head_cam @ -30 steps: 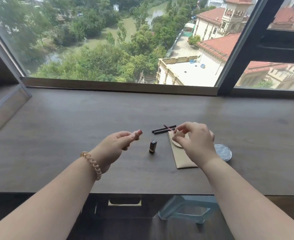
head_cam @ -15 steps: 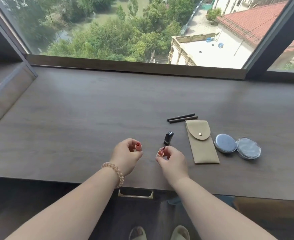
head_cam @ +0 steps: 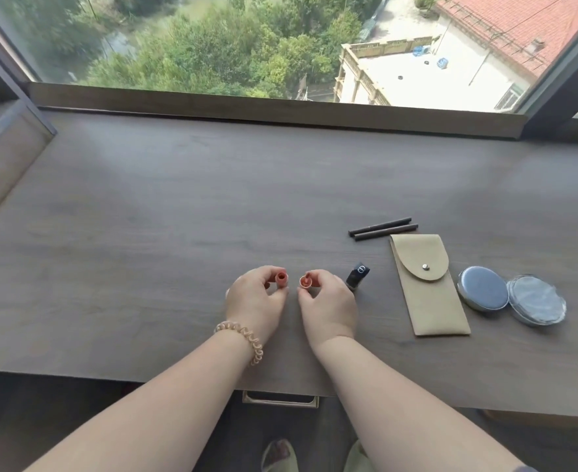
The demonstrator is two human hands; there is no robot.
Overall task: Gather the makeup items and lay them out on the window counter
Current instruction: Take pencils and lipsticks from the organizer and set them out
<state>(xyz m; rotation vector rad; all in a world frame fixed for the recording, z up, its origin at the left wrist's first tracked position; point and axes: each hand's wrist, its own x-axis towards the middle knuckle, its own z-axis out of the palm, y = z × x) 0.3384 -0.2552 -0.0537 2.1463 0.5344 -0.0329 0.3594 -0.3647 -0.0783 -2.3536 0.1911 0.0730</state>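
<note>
Right in front of me, low over the near part of the desk, both hands are busy with one small orange item that is in two parts. My left hand pinches a short orange tube between thumb and fingertips, open end up. My right hand pinches the orange round piece, fingers curled round it. The two parts sit close together but not touching. Which one is the cap, I can't say from here.

My read: this is the moment to join them, then lay the item down with the rest. To do it well, I'd turn the open ends to face each other, line them up square, and press straight rather than at a slant. Working low over the desk means a slip only drops a part a short way.

Watch the right knuckles! A black lipstick stands on end just beside them, and a careless swing of that hand would likely tip it.

Further out past my right hand lies the tan pouch, flat, flap snapped down. Beyond its top edge, two dark pencils lie side by side. Right of the pouch are a round compact and a clear round case, touching or nearly so.

The bare stretch of desk between my hands looks like the natural spot for the orange item, in line with the lipstick. A coil band rides my left wrist, clear of the work.
</note>
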